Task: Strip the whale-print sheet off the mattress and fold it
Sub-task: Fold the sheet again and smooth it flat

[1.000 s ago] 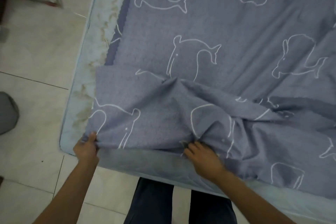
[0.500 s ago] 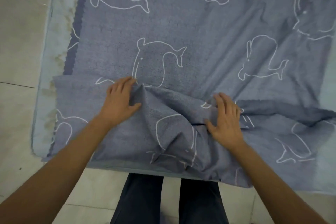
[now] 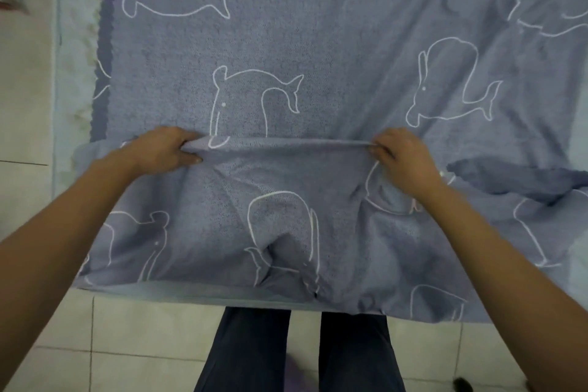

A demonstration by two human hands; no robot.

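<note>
The whale-print sheet (image 3: 318,41), grey-blue with white whale outlines, lies spread over the pale mattress (image 3: 71,51). Its near part is folded back over itself into a rumpled flap that hangs at the mattress's front edge. My left hand (image 3: 162,149) pinches the fold line of that flap at the left. My right hand (image 3: 404,156) pinches the same fold line at the right. The cloth between the two hands is pulled into a straight, taut ridge.
The stained bare strip of the mattress shows along the left side. White floor tiles (image 3: 25,89) lie to the left and below. My legs in dark trousers (image 3: 302,353) stand against the mattress's front edge.
Both hands moved from lying flat on the bunched cloth to gripping its fold and drew apart, pulling the fold into a straight line. Earlier they held the sheet's near edge.
</note>
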